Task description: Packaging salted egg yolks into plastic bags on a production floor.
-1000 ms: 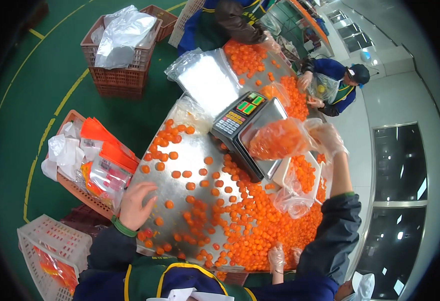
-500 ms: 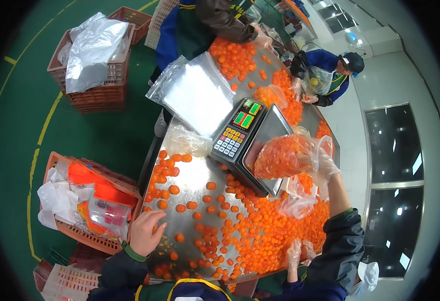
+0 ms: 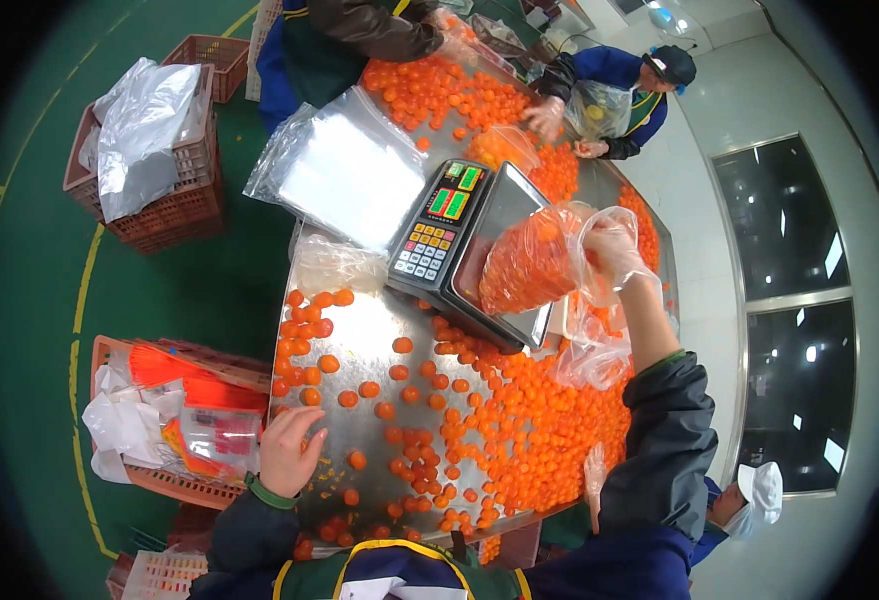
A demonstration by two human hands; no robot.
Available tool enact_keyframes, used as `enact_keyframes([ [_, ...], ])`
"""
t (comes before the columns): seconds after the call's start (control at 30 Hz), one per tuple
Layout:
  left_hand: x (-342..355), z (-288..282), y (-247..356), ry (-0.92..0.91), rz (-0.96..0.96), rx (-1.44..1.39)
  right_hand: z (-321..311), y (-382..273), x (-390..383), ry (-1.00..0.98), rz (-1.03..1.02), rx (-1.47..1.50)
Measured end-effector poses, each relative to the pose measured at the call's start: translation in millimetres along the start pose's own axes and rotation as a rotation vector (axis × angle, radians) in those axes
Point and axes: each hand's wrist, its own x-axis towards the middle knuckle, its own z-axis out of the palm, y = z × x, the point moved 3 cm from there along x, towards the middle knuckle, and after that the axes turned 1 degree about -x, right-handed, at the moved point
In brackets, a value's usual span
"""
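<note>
My right hand [image 3: 614,250], in a clear glove, grips the neck of a plastic bag full of small orange fruit [image 3: 524,265]. The bag rests on the steel pan of a digital scale [image 3: 434,230]. My bare left hand [image 3: 289,445] is by the table's left edge, its fingers loosely bent and apart, holding nothing, close to scattered fruit [image 3: 349,398]. A dense heap of fruit [image 3: 534,430] covers the steel table [image 3: 339,440] below the scale. A crumpled clear bag [image 3: 589,365] lies on the heap, beside a white container mostly hidden under the bag.
Stacked crates [image 3: 144,195] stand at upper left, a crate of packaging [image 3: 159,460] at lower left. Clear bags [image 3: 344,160] lie beside the scale. Two co-workers [image 3: 349,25] [image 3: 619,100] handle fruit at the far end; another [image 3: 744,500] is at lower right.
The whole view has shifted. My right hand still holds the bag on the scale, its wrist more bent. The far co-workers' hands have moved among the fruit; the lower-right co-worker shows more.
</note>
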Motion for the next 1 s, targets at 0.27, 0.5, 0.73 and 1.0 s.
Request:
enact_keyframes([
  [0.27,-5.0,5.3,12.7,0.007,-0.020,0.023,-74.3,-27.6,-118.2,0.158,-0.170,0.889],
  [0.5,-3.0,17.0,15.5,-0.052,-0.001,0.007,-138.7,209.9,-178.6,0.330,0.155,1.339],
  [0.73,-5.0,16.4,25.6,-0.092,-0.035,0.057,-72.8,381.8,-206.2,0.527,0.564,1.483],
  [1.0,-10.3,14.7,26.1,-0.139,-0.039,0.143,-96.0,400.8,-172.8,0.978,0.606,1.238],
])
